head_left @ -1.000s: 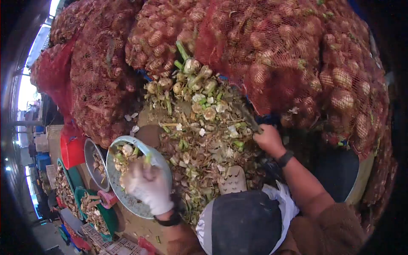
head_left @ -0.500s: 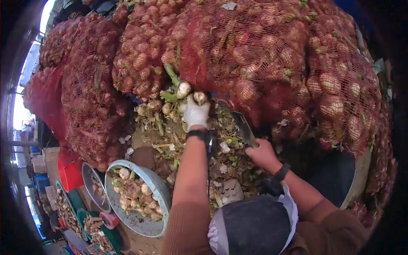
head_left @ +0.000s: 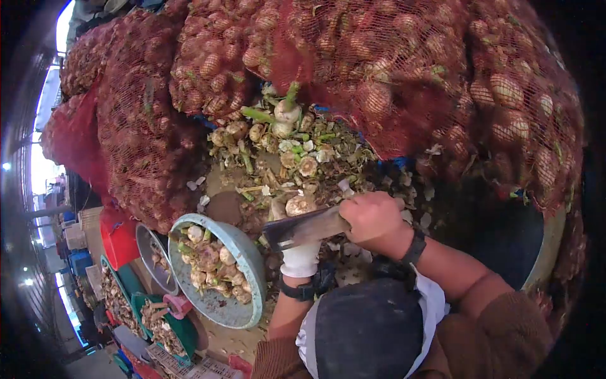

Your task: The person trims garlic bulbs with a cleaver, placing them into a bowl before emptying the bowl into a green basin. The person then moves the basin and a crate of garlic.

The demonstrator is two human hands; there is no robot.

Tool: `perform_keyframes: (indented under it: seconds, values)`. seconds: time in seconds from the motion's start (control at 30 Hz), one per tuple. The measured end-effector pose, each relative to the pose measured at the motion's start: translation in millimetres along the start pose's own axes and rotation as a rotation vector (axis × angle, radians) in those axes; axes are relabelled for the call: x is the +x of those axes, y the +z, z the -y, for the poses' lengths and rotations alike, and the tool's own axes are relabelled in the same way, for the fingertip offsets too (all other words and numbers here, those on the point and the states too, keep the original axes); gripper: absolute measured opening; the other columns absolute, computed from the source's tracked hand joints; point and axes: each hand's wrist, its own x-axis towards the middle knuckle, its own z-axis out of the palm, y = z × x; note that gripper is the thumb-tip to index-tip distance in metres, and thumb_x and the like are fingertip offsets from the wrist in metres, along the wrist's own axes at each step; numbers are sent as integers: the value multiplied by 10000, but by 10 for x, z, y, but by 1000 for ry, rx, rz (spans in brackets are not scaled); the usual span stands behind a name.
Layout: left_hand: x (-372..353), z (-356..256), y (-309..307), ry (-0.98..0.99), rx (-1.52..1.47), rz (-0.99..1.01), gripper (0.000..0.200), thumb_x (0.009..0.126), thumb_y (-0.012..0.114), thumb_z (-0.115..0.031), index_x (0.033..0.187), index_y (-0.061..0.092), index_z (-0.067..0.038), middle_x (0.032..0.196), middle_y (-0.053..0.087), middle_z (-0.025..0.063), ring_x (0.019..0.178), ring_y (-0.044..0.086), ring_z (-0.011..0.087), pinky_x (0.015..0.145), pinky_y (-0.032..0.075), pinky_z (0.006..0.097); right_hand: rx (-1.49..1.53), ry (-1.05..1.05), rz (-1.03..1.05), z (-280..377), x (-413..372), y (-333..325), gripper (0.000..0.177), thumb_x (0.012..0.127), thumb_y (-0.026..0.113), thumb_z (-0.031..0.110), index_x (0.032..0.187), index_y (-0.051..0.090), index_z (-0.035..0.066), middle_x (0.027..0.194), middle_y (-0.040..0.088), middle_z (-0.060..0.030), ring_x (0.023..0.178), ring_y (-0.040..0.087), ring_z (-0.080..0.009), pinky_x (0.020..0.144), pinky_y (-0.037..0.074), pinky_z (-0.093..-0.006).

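Observation:
My right hand (head_left: 377, 221) is closed round the handle of a broad-bladed cleaver (head_left: 309, 228), its blade pointing left. Behind and below that blade is my left hand (head_left: 300, 258) in a white glove, held close to my body. A garlic bulb (head_left: 300, 204) shows just past the blade's upper edge, at the gloved fingers, which the blade mostly covers. Farther out, a garlic bulb with a green stalk (head_left: 287, 112) lies on a heap of loose bulbs and trimmings (head_left: 307, 165).
Red mesh sacks (head_left: 379, 69) full of bulbs stand along the far side. Left of my arm is a blue-grey basin (head_left: 255, 278) with bulbs in it. A metal bowl (head_left: 144, 243), a red container (head_left: 117, 237) and green trays (head_left: 189, 335) sit farther left.
My left hand has drawn back from the heap towards my body with a bulb. The cleaver has swung left, from pointing away to lying across in front of the gloved hand.

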Motion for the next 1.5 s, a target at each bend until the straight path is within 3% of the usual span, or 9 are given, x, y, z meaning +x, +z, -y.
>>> perform_keyframes:
  seconds: [0.43,0.6,0.7,0.77,0.9,1.0,1.23,1.4,1.5]
  values:
    - [-191,333,-64,-162,-170,-140,609,791,623,-32,1320,322,-2,1108,524,103,1002,521,197,890,453,341,26,51,42,-205,-128,186,123,608,634,173,665,545,110,649,545,-72,631,585,-268,557,459,-404]
    - [2,-626,98,-88,54,-238,589,625,776,-59,1096,425,-11,969,526,87,938,531,171,799,473,321,319,854,363,-751,-327,262,160,775,601,180,854,659,54,728,651,-108,636,631,-248,601,492,-346]
    - [-50,-438,95,134,127,-112,690,599,782,-19,1177,406,-18,1104,501,133,957,547,194,841,467,310,792,762,336,-447,-145,450,335,774,651,280,1044,661,82,813,671,-142,694,631,-243,686,491,-340]
    - [-68,-509,170,268,303,111,784,625,729,29,1305,340,5,1278,413,183,980,561,228,871,460,302,535,-104,87,-347,89,460,251,797,648,219,992,651,60,859,664,-102,738,593,-130,717,473,-307]
    - [-109,-686,141,-185,-133,111,613,733,614,28,1302,385,38,1126,525,125,934,553,159,821,460,268,1123,639,38,-20,351,174,198,732,658,168,910,643,84,793,628,-157,739,618,-312,640,478,-379]
    - [-90,-475,27,-357,-139,28,389,762,590,19,1147,540,45,930,615,44,831,553,100,750,462,240,542,311,74,147,226,-1,181,704,657,203,817,619,67,720,594,-151,709,600,-344,600,473,-419]
    - [-14,-809,-1170,346,1101,-658,428,721,681,-13,1130,563,32,1056,586,171,847,613,188,698,505,264,433,696,194,-824,-314,494,296,685,622,248,852,651,5,738,630,-209,689,625,-341,651,489,-406]
    - [1439,-286,-496,-103,-4,-389,474,807,653,-151,1199,494,62,1090,593,132,997,545,217,876,419,315,647,773,150,-699,-67,548,342,689,630,247,898,642,-23,683,623,-172,608,591,-222,634,475,-351]
    - [2379,761,24,-392,570,-221,635,825,524,-505,1278,484,-62,1215,534,220,1190,458,350,935,413,394,682,766,98,-680,-191,387,329,680,632,240,893,645,-10,663,613,-161,596,575,-205,624,471,-350]
